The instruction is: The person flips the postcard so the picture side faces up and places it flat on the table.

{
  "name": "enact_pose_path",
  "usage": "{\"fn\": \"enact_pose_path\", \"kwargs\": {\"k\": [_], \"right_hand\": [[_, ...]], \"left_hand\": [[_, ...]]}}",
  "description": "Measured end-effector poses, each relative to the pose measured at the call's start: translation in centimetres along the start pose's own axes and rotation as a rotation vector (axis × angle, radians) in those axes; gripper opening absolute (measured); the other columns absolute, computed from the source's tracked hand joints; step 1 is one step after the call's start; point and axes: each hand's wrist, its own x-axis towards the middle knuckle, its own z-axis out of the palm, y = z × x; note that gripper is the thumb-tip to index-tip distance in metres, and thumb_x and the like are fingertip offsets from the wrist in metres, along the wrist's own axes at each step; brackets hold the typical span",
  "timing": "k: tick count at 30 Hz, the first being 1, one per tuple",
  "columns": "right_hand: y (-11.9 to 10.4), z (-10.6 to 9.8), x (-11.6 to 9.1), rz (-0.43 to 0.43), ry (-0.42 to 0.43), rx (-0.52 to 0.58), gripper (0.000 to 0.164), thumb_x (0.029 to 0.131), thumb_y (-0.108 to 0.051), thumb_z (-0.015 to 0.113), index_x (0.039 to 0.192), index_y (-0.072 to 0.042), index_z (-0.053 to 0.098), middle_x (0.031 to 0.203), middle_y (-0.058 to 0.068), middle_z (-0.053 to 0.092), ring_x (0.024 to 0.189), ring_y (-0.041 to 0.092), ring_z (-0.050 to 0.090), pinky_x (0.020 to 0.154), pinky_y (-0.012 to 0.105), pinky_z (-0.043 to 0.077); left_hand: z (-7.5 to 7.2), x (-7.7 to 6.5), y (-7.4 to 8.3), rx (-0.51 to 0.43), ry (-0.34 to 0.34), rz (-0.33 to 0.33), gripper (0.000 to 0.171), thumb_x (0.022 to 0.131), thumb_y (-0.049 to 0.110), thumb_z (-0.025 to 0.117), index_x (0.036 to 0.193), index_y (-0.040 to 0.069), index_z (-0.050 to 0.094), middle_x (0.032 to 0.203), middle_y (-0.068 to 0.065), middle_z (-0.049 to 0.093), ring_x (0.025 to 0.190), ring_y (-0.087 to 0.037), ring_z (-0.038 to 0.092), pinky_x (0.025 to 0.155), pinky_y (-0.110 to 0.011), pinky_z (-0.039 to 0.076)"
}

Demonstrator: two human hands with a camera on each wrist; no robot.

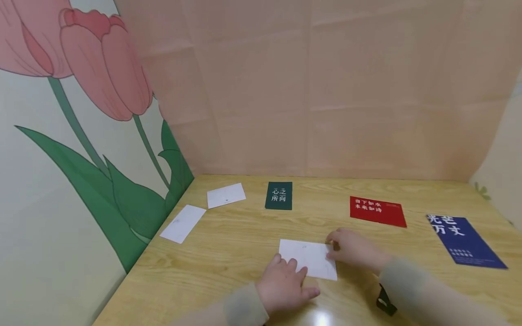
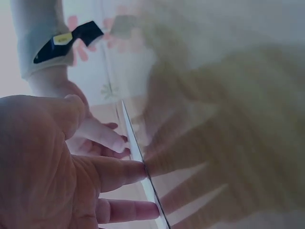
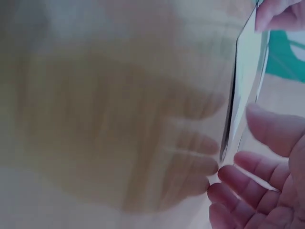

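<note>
A white card lies on the wooden table in front of me, with faint marks on its face. My left hand rests its fingertips on the card's near left part; in the left wrist view the fingers look fairly straight. At the card's right end is my right hand, its thumb at the card's edge. The right wrist view shows that thumb apart from the loosely bent fingers beside the card. Whether the thumb presses on it I cannot tell.
Two more white cards lie at the back left. A dark green card is at the back middle, a red card and a blue card on the right. A pink cloth hangs behind the table; a tulip-painted wall stands left.
</note>
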Motion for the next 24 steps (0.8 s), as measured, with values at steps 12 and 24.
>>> {"fn": "enact_pose_path", "kwargs": {"k": [12,24], "right_hand": [[-1.6,0.2,-0.4,0.048,-0.025,0.064,0.037,0.069,-0.024,0.087,0.097,-0.012,0.066,0.089,0.001,0.056,0.080,0.018,0.050,0.078,0.042,0.049],[-1.6,0.3,-0.2,0.069,-0.058,0.075,0.037,0.068,-0.022,0.087,0.095,-0.013,0.064,0.084,0.000,0.055,0.076,0.018,0.049,0.073,0.037,0.047]], "left_hand": [[0.2,-1.5,0.5,0.009,-0.009,0.039,0.072,0.090,0.075,0.024,0.140,0.030,0.050,0.121,0.002,0.055,0.108,-0.020,0.052,0.100,-0.042,0.032],[0.0,0.2,-4.4,-0.258,0.064,0.140,0.033,0.088,0.048,0.064,0.110,0.024,0.072,0.097,0.012,0.060,0.082,-0.005,0.052,0.074,-0.027,0.041]]}}
